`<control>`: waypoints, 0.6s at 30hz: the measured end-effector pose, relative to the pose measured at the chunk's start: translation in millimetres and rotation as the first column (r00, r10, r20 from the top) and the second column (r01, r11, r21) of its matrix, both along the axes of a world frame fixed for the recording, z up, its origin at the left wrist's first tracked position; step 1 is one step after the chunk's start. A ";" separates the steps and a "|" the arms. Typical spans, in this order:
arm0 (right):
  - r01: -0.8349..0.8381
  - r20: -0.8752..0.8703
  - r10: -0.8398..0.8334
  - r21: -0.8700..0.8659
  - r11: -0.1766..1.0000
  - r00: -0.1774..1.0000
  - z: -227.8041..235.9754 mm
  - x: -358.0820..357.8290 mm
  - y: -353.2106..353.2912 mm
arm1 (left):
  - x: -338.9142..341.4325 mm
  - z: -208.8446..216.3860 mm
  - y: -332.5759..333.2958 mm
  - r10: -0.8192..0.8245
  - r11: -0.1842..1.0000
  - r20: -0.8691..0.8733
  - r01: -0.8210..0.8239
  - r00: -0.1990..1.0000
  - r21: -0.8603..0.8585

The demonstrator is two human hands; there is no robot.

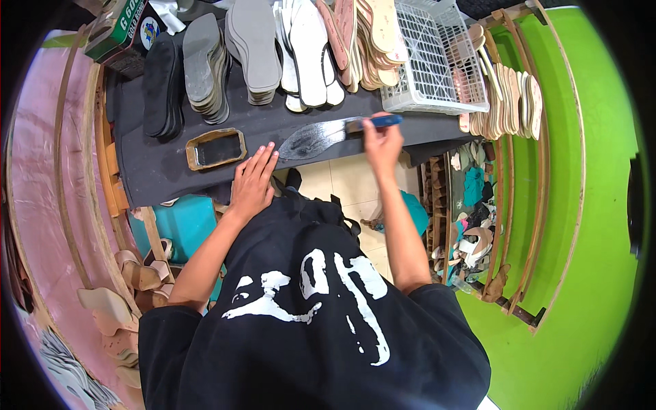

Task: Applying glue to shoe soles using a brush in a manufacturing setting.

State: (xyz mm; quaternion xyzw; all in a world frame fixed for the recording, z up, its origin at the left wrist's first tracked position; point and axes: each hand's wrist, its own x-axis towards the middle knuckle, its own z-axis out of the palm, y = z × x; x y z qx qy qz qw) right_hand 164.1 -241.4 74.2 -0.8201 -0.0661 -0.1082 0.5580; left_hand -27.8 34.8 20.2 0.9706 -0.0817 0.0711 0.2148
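A shoe insole (pixel 306 142), black with a wet, glossy sheen, lies flat near the front edge of the dark-covered table. My right hand (pixel 383 145) is closed round a brush with a blue handle (pixel 391 121), its bristle end over the insole's right end. Fingers stretched out, my left hand (pixel 255 176) rests on the table edge, its fingertips close to the insole's left tip. Whether they touch it I cannot tell. Left of that hand stands a small brown-rimmed tray (pixel 192 154) with dark, shiny contents.
Along the back stand stacks of black insoles (pixel 161 85), grey insoles (pixel 254 48), white insoles (pixel 309 55) and tan insoles (pixel 379 41). A white plastic basket (pixel 430 102) sits at the back right. A green box (pixel 126 37) is at the back left. Shelves with shoe parts flank both sides.
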 end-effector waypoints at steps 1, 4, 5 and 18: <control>0.033 0.044 -0.028 -0.114 0.993 0.999 -0.5 12.4 -16.8 | 0.5 -1.0 0.0 -0.004 1.000 0.009 0.004 1.000 0.005; 0.068 0.082 -0.048 -0.266 0.961 0.995 8.6 11.1 -27.9 | -0.9 -1.3 0.3 0.005 1.000 0.003 -0.005 1.000 -0.024; 0.026 0.207 0.060 -0.389 0.921 0.977 7.0 2.5 -25.1 | 0.1 -1.1 0.3 0.001 1.000 0.005 0.000 1.000 -0.027; 0.062 -0.182 -0.020 0.228 0.972 0.983 -20.5 -6.2 -19.3 | 0.9 -0.2 1.3 0.000 0.998 -0.001 0.000 1.000 -0.068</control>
